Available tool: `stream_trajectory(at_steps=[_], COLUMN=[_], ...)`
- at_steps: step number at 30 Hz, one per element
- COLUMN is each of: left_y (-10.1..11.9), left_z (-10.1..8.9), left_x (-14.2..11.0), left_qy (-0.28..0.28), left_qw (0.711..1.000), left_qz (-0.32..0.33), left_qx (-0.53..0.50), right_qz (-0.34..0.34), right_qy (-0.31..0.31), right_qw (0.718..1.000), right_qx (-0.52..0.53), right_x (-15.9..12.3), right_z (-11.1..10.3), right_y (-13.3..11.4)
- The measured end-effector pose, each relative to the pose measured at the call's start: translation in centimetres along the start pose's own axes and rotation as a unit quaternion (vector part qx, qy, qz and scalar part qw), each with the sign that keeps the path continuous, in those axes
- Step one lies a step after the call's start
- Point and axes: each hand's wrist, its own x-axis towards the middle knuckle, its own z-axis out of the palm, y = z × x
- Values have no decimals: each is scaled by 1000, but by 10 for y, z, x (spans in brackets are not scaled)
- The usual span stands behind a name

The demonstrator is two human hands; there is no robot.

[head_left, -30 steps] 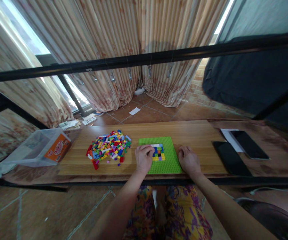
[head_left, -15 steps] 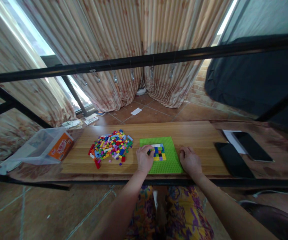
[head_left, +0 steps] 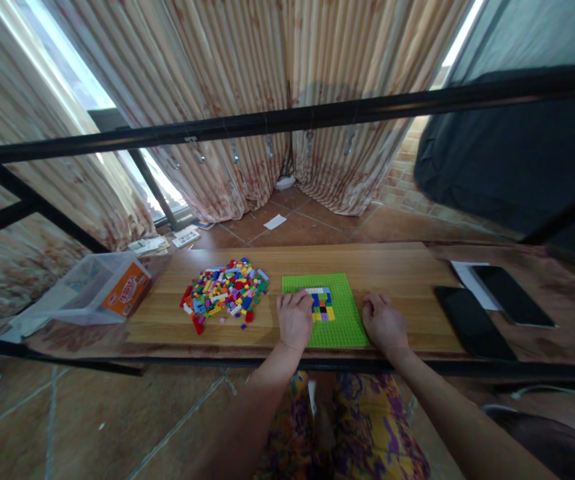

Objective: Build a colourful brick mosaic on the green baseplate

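A green studded baseplate (head_left: pixel 350 330) lies on the wooden board, with a patch of small toy bricks (head_left: pixel 323 305) in white, blue, yellow, black and other colours on it. My left hand (head_left: pixel 296 320) is over the plate's left part, its bent fingers down on the left side of the patch. Whatever is under those fingertips is hidden. My right hand (head_left: pixel 384 323) rests on the board at the plate's right edge, fingers curled in, with nothing visible in them. Left of the plate spreads a loose heap of coloured toy bricks (head_left: pixel 227 290).
On the left stands a clear plastic box (head_left: pixel 80 290) with an orange label. Two dark flat devices, one black (head_left: pixel 472 323) and one farther right (head_left: pixel 514 297), lie near a white paper (head_left: pixel 467 273). A black metal bar (head_left: pixel 287 120) crosses beyond the wooden board (head_left: pixel 367 257).
The view has shifted slightly. My left fingers have gone from a pinch at the patch's left side to pressing lower over it. My right hand stays by the plate's edge.
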Motion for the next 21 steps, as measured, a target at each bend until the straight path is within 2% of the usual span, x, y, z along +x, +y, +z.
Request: stream_trajectory(at_steps=[5, 12, 18, 21], left_y=[5, 10, 15, 9], left_z=[-6, -10, -14, -22], left_x=[-5, -8, -6, -9], left_qy=[-45, -115, -140, -116], left_qw=[998, 991, 989, 993], left_qz=[28, 25, 2, 0], left_qx=[44, 66, 42, 5], right_qz=[-10, -38, -52, -53], right_qy=[1, 8, -11, -15], right_qw=[1000, 999, 998, 998], right_qx=[2, -20, -37, -44], right_x=[-1, -1, -1, -1], right_z=[0, 11, 12, 11], right_y=[1, 15, 19, 19])
